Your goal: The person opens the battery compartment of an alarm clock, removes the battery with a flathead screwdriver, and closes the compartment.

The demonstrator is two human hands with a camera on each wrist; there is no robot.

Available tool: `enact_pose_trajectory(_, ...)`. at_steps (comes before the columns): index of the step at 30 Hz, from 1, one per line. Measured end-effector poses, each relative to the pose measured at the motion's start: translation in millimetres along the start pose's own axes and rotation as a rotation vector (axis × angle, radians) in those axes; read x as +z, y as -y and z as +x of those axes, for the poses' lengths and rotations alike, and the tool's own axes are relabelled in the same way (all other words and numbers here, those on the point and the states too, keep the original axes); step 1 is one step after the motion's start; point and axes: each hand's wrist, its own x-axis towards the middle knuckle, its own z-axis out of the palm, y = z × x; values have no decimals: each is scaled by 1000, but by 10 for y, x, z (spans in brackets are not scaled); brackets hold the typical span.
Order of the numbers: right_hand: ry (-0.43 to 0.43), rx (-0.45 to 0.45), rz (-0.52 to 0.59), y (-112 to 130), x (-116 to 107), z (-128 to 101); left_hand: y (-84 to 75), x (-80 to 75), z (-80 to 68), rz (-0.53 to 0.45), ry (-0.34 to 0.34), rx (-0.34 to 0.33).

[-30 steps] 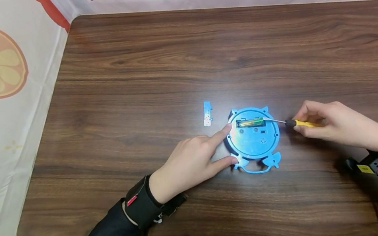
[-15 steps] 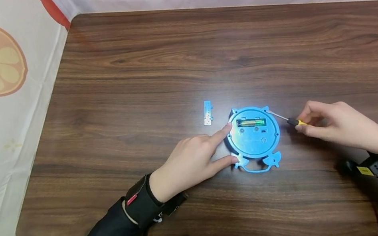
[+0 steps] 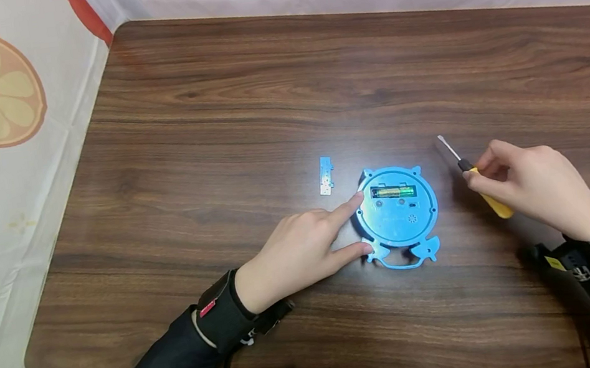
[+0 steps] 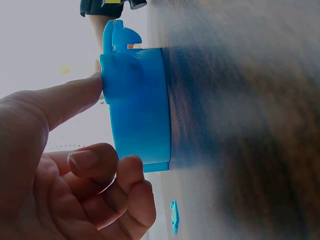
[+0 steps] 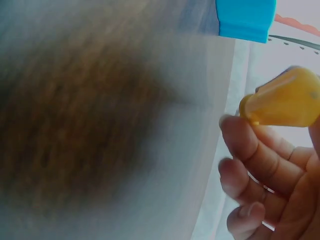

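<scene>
A blue twin-bell alarm clock lies face down on the table, bells and handle toward me. A green and gold battery sits in the uncovered slot in its back. My left hand rests against the clock's left side, index finger and thumb extended onto its edge; the other fingers curl loosely in the left wrist view. To the right of the clock, my right hand pinches a screwdriver by its yellow handle near the black collar. Its metal tip points away from me, apart from the clock.
Left of the clock lies a small blue battery cover on the brown wooden table. White printed sheeting borders the table's left and far sides. Black camera straps circle both wrists.
The screwdriver tip has left the battery slot, passed the clock's upper right edge and swung away to point up the table. My left hand and the clock have stayed in place.
</scene>
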Motion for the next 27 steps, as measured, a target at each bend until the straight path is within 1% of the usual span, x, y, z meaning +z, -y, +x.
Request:
enact_pose_trajectory(8, 5, 43, 2, -14, 27, 33, 0, 1, 20, -1, 15, -4)
enact_pose_trajectory(14, 5, 109, -41, -5, 18, 50, 4, 11, 28, -1, 18, -7)
enact_pose_trajectory(17, -13, 135, -66, -10, 11, 60, 3, 12, 30, 0, 20, -6)
enact_pose_trajectory(22, -54, 226, -91, -35, -14, 67, -4, 13, 33, 6, 18, -12)
enact_pose_trajectory(25, -43, 286, -101, -49, -29, 67, -6, 16, 35, 9, 19, -16)
enact_pose_trajectory(27, -20, 303, -107, -55, -35, 68, -5, 17, 36, 10, 21, -19)
